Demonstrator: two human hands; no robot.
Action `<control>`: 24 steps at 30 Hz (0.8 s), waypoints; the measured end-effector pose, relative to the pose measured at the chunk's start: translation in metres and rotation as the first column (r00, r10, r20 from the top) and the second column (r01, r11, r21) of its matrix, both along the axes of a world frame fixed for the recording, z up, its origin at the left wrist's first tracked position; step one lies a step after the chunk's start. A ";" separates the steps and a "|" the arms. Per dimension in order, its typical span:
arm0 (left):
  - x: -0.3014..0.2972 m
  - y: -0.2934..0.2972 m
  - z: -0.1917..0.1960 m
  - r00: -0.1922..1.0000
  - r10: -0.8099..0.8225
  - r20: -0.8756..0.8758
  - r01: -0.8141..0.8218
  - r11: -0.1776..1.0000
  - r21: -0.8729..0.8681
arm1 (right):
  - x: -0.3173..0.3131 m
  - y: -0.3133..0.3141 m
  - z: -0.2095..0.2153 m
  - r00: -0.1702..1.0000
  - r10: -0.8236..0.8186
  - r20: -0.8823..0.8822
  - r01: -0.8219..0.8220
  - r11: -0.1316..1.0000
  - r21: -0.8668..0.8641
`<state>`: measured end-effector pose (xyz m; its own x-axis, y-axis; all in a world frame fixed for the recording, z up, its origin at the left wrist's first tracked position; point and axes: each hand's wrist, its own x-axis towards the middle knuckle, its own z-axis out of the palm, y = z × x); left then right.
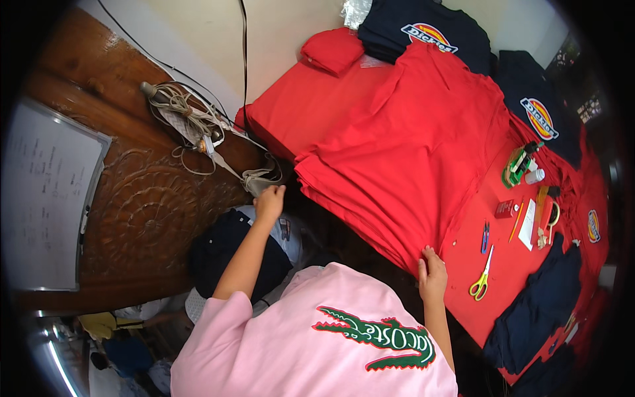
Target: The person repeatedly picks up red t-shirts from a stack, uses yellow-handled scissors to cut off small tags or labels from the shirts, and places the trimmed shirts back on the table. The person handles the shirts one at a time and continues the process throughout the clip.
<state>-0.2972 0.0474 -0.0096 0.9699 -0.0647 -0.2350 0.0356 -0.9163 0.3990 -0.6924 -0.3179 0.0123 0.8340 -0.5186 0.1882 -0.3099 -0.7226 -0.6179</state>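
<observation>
Two hands apart | left hand (269, 202) raised by cords (188, 116) | right hand (432, 274) flat on red shirts (397, 152)

Bright even light, sharp centre, fisheye bending, dark vignetted rim

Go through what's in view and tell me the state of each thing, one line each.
Left hand: open, reaching to the pale strap.
Right hand: flat on the edge of the red shirt stack.
Red shirt stack: spread flat, layered.
Small red bundle: folded.
Yellow-handled scissors: closed, lying flat.
Navy printed shirts: laid flat.
Cord bundle: coiled, tangled.
</observation>
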 end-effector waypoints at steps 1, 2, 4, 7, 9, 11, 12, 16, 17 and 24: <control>0.002 0.008 -0.002 0.985 -0.006 0.174 0.021 0.996 -0.085 | 0.009 -0.007 0.010 0.995 -0.041 -0.087 0.045 0.998 0.047; 0.002 -0.001 0.006 0.975 -0.013 0.221 0.055 0.980 -0.190 | 0.020 -0.015 0.023 0.980 -0.089 -0.177 0.106 0.991 0.086; 0.007 -0.020 0.021 0.938 -0.049 0.343 0.171 0.928 -0.333 | 0.057 -0.027 0.035 0.981 -0.148 -0.126 0.165 0.976 0.144; 0.015 -0.058 0.027 0.850 -0.123 0.512 0.379 0.818 -0.432 | 0.157 -0.028 0.069 0.988 0.008 0.155 -0.025 0.994 0.109; 0.029 -0.102 0.046 0.780 -0.292 0.553 0.545 0.751 -0.373 | 0.222 -0.029 0.079 0.957 0.066 0.284 -0.123 0.974 0.190; 0.033 -0.137 0.045 0.753 -0.328 0.570 0.519 0.828 -0.210 | 0.282 -0.019 0.092 0.958 0.079 0.277 -0.171 0.930 0.327; 0.037 -0.151 0.055 0.824 -0.419 0.381 0.523 0.820 -0.231 | 0.304 -0.021 0.083 0.944 0.102 0.314 -0.185 0.952 0.246; 0.057 -0.167 0.053 0.626 -0.511 0.589 0.758 0.576 -0.305 | 0.360 -0.013 0.078 0.991 0.127 -0.030 -0.126 0.991 0.034; 0.050 -0.172 0.078 0.726 -0.603 0.330 0.677 0.544 -0.497 | 0.362 -0.025 0.066 0.996 0.018 -0.082 -0.013 0.998 0.068; 0.074 -0.132 0.042 0.859 -0.506 0.078 0.432 0.636 -0.639 | 0.342 -0.089 0.010 0.998 -0.049 -0.025 0.053 0.978 0.202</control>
